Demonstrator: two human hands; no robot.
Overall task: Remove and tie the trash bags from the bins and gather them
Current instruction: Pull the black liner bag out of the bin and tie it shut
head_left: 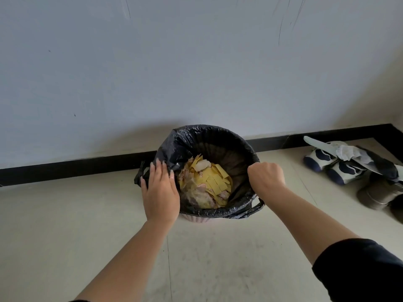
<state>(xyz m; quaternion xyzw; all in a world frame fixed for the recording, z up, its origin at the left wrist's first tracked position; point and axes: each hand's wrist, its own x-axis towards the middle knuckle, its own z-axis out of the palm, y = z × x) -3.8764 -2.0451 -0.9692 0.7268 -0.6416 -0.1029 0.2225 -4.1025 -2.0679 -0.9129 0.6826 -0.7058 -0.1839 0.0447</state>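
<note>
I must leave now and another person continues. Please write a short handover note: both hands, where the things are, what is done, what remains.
Left hand: open, flat on the left edge of the black plastic trash bag.
Right hand: closed in a grip on the bag's right edge.
The bag lines the pale woven round bin by the wall and holds yellow paper scraps.
Done: edges being gathered; the left part already looks loose from the rim.
Left: free the rest, lift the bag out, tie it, gather the bags.
</note>
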